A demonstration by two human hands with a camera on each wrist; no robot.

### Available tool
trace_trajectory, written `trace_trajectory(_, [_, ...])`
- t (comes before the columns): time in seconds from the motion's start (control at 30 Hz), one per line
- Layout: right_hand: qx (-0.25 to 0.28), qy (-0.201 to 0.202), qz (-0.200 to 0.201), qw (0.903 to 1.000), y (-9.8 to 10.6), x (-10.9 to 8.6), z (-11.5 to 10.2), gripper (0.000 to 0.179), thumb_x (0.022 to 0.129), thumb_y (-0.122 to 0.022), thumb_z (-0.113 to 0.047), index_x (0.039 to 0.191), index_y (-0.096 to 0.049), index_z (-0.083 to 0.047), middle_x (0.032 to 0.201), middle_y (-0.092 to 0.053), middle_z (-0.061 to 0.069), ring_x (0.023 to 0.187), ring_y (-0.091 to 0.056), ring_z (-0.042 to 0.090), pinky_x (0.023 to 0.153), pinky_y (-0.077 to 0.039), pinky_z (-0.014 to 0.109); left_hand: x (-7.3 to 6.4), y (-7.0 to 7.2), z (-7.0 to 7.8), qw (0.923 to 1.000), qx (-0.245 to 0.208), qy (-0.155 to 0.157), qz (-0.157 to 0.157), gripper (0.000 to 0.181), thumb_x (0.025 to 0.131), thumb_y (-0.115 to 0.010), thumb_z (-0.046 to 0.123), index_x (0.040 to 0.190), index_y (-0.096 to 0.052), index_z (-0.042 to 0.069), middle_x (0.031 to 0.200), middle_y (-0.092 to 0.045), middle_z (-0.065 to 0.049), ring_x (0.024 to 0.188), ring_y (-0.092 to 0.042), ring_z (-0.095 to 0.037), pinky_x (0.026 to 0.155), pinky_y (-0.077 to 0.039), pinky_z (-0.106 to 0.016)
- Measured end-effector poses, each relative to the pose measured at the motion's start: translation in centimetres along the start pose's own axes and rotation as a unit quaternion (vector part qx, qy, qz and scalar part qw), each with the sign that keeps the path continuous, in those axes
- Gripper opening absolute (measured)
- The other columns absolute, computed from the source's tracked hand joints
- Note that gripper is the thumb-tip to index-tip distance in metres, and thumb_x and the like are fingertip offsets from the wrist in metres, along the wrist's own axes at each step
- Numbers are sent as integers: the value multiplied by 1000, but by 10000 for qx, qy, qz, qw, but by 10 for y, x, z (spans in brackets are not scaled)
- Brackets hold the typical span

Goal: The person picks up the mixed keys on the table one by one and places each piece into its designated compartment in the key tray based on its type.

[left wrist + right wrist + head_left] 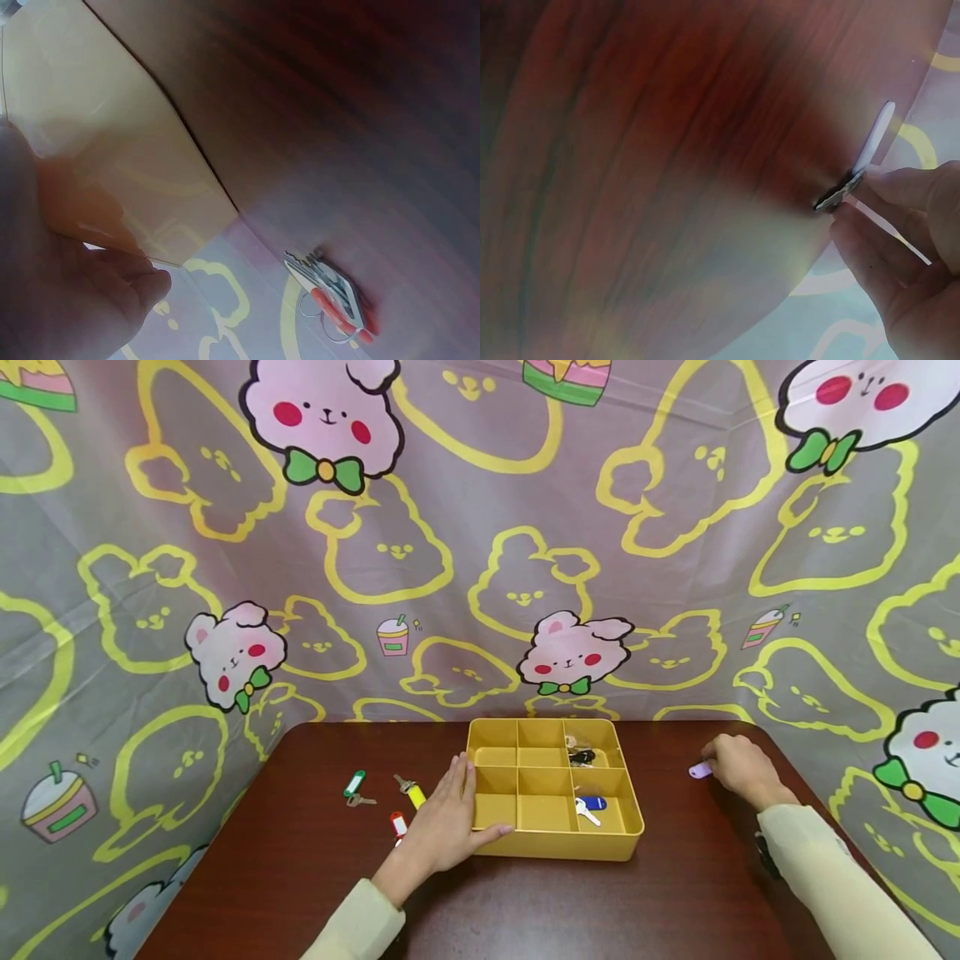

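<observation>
A yellow six-compartment box (551,845) stands at the middle of the table. My left hand (442,822) lies along its left wall with the fingers straight and the thumb over the front rim. Off to the right, my right hand (742,768) pinches a key (838,193) with a light purple tag (701,770), held low at the tabletop. A blue-tagged key (589,808) lies in the front right compartment. Behind it, the back right compartment holds a black-tagged key (581,757) and a small pale item.
Left of the box lie a green-tagged key (356,783), a yellow-tagged key (415,793) and a red-tagged key (398,823), the last partly behind my left hand. A patterned cloth (450,568) hangs along the back and sides of the dark wooden table (570,910).
</observation>
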State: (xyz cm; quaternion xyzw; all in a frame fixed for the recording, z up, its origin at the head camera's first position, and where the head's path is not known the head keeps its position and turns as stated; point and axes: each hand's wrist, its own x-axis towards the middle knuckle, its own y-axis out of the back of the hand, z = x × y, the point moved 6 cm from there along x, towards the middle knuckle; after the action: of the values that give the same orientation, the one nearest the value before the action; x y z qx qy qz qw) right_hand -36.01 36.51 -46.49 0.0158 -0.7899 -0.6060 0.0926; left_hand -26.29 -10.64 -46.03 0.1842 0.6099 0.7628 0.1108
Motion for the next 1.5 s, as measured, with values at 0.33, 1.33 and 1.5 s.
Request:
trace_trajectory(0.33, [-97,-47,14,9999,2,1,-1,17,85,-66,2,94,-80,1,97,-77,25,71,-66,30,62,-55,54,0,-2,0,10000,56,-13,-44,116,94,-43,84,164,-17,-5,176,-5,-23,165,-15,-37,132,-27,-47])
trace_trajectory(1.33, [108,135,-391,9991,23,-1,-33,23,84,-59,4,76,-76,-10,72,-69,2,65,-57,20,57,-48,38,0,-3,0,9999,-111,40,-65,115,95,-49,81,164,-17,-5,176,-4,-22,166,-10,-34,132,-26,-49])
trace_trajectory(1.5, [487,107,-435,9978,23,-1,-36,17,89,-65,0,84,-80,-5,77,-75,2,67,-59,17,59,-49,36,0,-3,0,9999,-91,36,-40,116,94,-49,81,165,-16,-4,176,-4,-22,166,-11,-35,132,-26,-49])
